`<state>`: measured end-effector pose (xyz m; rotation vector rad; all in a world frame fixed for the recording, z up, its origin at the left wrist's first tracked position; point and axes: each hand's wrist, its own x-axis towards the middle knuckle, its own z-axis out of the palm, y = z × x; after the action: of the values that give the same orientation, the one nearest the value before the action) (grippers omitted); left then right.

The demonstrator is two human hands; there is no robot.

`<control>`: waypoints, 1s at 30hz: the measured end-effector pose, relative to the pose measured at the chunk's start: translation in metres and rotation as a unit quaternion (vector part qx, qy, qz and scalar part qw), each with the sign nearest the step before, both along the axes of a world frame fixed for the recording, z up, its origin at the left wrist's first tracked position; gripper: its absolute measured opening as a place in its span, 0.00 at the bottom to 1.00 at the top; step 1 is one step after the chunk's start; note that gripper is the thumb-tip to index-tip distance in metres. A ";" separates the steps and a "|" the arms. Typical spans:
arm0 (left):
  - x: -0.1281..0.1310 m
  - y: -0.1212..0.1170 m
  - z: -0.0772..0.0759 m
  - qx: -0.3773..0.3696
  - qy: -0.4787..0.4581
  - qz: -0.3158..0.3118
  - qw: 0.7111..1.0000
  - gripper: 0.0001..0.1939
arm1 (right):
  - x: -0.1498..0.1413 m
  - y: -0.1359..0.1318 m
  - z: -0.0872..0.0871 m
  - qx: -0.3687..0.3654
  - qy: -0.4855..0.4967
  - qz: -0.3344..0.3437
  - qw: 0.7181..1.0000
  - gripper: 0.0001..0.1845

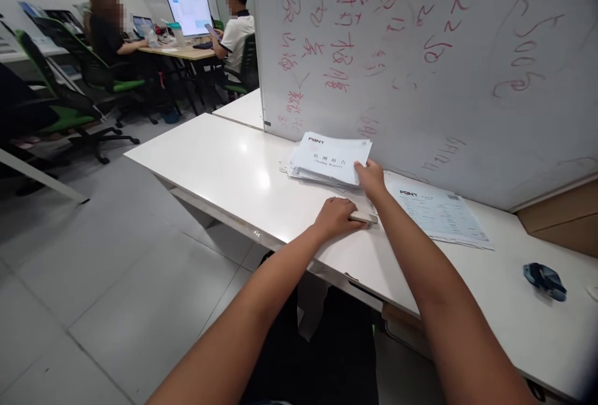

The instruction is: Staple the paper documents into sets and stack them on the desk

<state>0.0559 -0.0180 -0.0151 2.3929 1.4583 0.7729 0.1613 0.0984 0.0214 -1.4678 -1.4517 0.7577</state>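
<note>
My left hand (334, 217) rests on the white desk, its fingers wrapped round a light-coloured stapler (364, 218) whose end sticks out to the right. Just beyond it, my right hand (372, 181) pinches the right edge of a printed testing report (329, 154), thumb on top. This report lies over a pile of papers (303, 174) with uneven edges. Another printed stack (434, 209) lies flat to the right of my right hand, partly covered by my forearm.
A whiteboard (420, 81) with red writing stands along the desk's (210, 162) back edge. A dark blue object (544, 281) lies on the right, near a cardboard box (560, 218). Two people sit at a farther table (180, 51) with a monitor (189, 14). Office chairs (70, 112) stand at left.
</note>
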 end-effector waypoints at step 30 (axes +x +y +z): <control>0.010 0.039 0.001 -0.028 0.055 0.098 0.993 0.20 | 0.137 -0.123 -0.052 -0.016 -0.390 -0.124 0.912 0.24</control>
<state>0.0663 0.0215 -0.0143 2.3094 1.7542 0.6408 0.2980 -0.0249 -0.0303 -2.0600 -1.7630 0.0027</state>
